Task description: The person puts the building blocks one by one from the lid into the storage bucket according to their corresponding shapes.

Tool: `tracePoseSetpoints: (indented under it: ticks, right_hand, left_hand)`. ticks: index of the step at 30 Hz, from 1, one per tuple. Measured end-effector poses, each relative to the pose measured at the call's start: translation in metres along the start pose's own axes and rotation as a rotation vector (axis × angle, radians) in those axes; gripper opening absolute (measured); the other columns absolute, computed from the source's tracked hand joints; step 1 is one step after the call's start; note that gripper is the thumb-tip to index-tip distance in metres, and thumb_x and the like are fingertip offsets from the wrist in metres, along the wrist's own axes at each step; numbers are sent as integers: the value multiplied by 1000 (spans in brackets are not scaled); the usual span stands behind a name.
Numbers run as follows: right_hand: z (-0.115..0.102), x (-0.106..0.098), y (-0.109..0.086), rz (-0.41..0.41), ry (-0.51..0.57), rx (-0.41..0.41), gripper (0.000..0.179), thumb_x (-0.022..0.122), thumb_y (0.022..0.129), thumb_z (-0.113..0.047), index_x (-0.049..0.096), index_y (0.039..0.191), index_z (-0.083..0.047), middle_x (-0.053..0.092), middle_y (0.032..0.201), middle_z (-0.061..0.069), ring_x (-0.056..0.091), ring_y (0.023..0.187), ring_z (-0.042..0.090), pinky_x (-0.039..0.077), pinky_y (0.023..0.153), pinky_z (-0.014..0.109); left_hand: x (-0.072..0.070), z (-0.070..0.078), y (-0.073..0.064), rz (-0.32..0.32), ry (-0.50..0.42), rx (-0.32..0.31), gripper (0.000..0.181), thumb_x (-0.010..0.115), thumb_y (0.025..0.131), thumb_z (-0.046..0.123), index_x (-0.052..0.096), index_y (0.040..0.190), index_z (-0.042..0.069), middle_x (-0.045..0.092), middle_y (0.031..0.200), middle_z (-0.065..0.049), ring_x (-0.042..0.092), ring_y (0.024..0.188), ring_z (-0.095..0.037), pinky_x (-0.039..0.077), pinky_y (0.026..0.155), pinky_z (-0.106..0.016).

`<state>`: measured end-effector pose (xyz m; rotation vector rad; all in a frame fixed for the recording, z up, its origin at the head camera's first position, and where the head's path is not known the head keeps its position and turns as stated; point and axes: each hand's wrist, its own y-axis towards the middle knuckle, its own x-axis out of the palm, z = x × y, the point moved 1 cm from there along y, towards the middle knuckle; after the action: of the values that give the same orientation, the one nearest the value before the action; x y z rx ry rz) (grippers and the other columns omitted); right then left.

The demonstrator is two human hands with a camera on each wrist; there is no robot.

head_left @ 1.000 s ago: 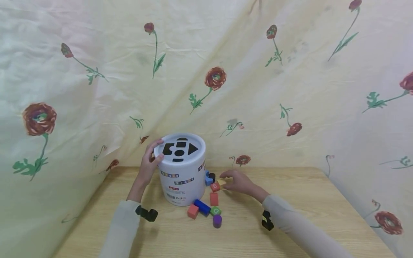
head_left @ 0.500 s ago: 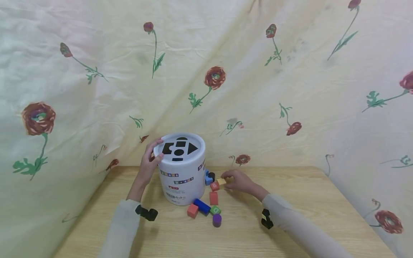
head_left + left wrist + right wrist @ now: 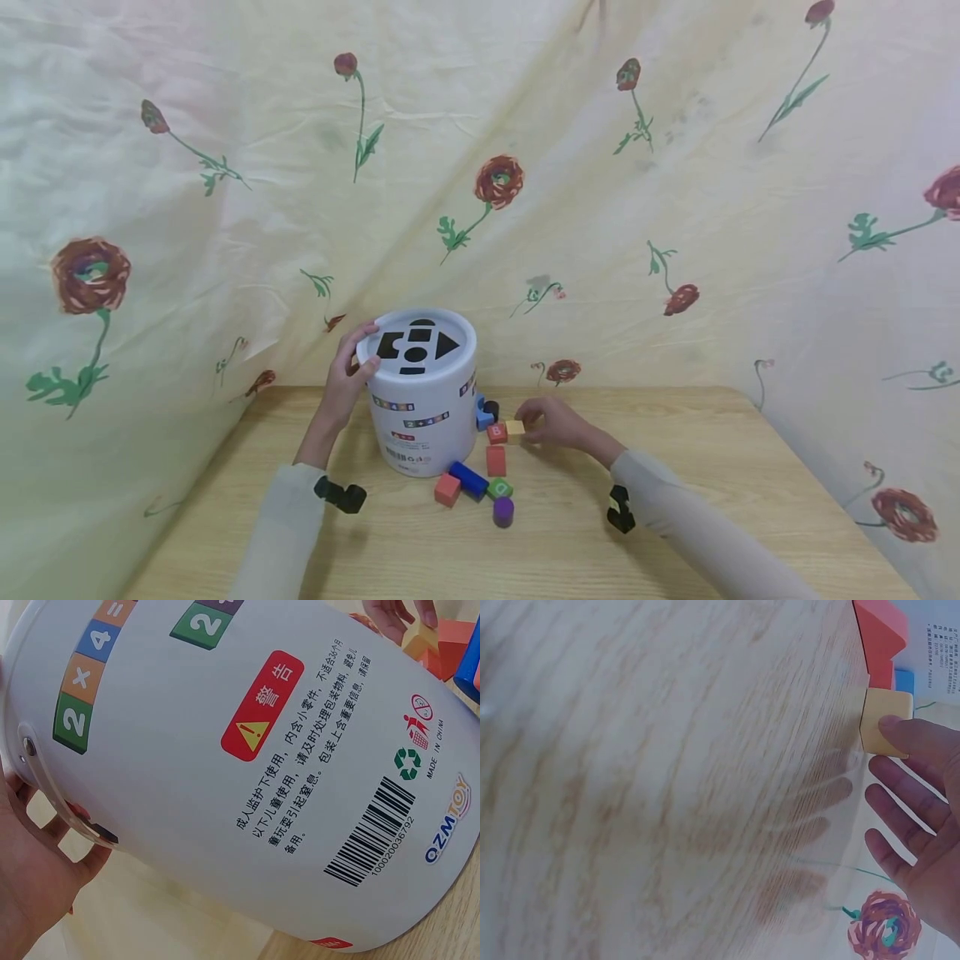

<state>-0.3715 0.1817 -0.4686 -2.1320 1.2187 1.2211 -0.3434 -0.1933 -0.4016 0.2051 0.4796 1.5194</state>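
L hand grips bucket rim; R hand pinches yellow blk thumb/idx, other fingers apart, R of bucket. Vs 0.5s ago, blk's squarer to red B blk; prob. regripping, unlifted.

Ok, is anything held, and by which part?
The left hand grips the white cylindrical bucket by its upper rim. The right hand touches one side of a yellow rectangular block; pinching cannot be confirmed.

Bright, diffuse light; soft shadows on table beneath sleeves. Right wrist view hazy, grain blurred, right hand faintly mirrored in sheen. Left wrist view crisper, print legible.
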Motion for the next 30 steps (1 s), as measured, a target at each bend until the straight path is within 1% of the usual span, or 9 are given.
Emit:
tracePoseSetpoints:
  ticks: [7,9,14,17,24,27,30]
  right_hand:
    - [3,0,-2,-14,37,-8,29,82,80,-9,73,108,-3,75,99,7,69,93,19,57,89,42]
    - [4,-1,-2,-23,43,-21,29,82,80,-8,72,107,-2,75,98,8,69,92,18,58,87,39]
    - [5,-3,-3,-56,83,-43,29,81,80,-7,72,107,1,75,98,11,68,88,16,57,81,28]
    - [3,-5,-4,-82,107,-44,29,81,81,-7,72,107,1,75,99,12,68,89,16,56,80,25]
    - [-6,-15,-4,-141,87,-29,27,80,82,-11,72,108,-6,74,101,5,68,94,17,56,84,29]
    - [-11,-21,-4,-145,82,-29,28,81,82,-11,72,108,-5,74,102,6,69,95,19,57,83,30]
    - [-14,-28,-3,-153,86,-25,29,81,82,-12,72,108,-5,74,103,6,69,95,18,57,83,29]
  left_hand:
    - [0,0,1,1,-2,4,55,52,98,23,43,152,16,24,166,-4,26,149,-31,27,119,-65]
    - [0,0,1,1,-2,4,55,52,98,23,43,152,16,24,166,-4,27,149,-31,27,119,-65]
    - [0,-1,1,0,-5,4,55,52,99,23,43,152,16,24,166,-3,28,148,-32,29,119,-64]
    - [0,-1,1,-1,-4,3,55,52,99,23,43,152,16,24,166,-3,28,148,-32,29,119,-64]
    - [1,0,1,1,-1,-3,55,53,99,25,43,152,17,23,166,-3,28,149,-31,28,119,-64]
    - [1,0,1,2,1,-3,56,53,99,25,43,152,17,23,166,-3,27,149,-31,28,120,-64]
    - [1,0,1,4,2,-6,55,53,99,25,43,152,17,23,166,-3,28,149,-31,29,119,-64]
